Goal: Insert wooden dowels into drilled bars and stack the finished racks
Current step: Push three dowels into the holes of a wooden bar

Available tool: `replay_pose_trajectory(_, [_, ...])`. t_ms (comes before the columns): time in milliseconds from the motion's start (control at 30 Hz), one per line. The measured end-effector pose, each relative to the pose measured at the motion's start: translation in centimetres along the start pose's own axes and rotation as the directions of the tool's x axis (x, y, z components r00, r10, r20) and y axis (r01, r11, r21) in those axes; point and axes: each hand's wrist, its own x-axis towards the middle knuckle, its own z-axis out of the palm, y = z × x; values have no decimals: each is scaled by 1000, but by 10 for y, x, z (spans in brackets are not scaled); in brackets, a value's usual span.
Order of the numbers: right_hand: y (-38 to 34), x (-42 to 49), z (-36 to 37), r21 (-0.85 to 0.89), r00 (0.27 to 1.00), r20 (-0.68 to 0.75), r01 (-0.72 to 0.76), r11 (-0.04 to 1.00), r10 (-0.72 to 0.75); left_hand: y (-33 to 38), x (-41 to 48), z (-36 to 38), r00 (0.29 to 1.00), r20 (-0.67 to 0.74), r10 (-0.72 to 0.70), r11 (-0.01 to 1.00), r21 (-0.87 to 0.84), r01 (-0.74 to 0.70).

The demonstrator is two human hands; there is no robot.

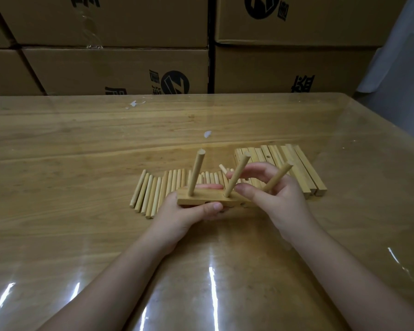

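A drilled wooden bar is held just above the table, gripped from the left end by my left hand, thumb on its near side. Three dowels stand in the bar: a left dowel, a middle dowel and a right dowel, the last two leaning right. My right hand covers the bar's right end, its fingers curled round the right dowel and its thumb beside the middle one. Side holes show on the bar's near face.
A row of loose dowels lies on the table behind my left hand. Several drilled bars lie side by side at the right. The glossy table ends at a wall of cardboard boxes.
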Motion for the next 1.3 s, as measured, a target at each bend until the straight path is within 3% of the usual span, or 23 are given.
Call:
replay_pose_trajectory(500, [0, -3, 5, -10, 998, -47, 50, 999, -51, -3, 0, -1, 1000, 4, 7, 1000, -16, -7])
replay_pose_trajectory(767, [2, -1, -3, 172, 998, -61, 6, 985, 4, -2, 2, -6, 999, -49, -8, 990, -143, 1])
replay_pose_trajectory(1033, [12, 2, -4, 36, 988, -105, -106, 994, 109, -5, 6, -8, 994, -111, -19, 975, -224, -6])
replay_pose_trajectory(1300, [11, 0, -5, -100, 990, -97, -114, 988, 104, -6, 6, -8, 985, -167, -45, 964, -264, -1])
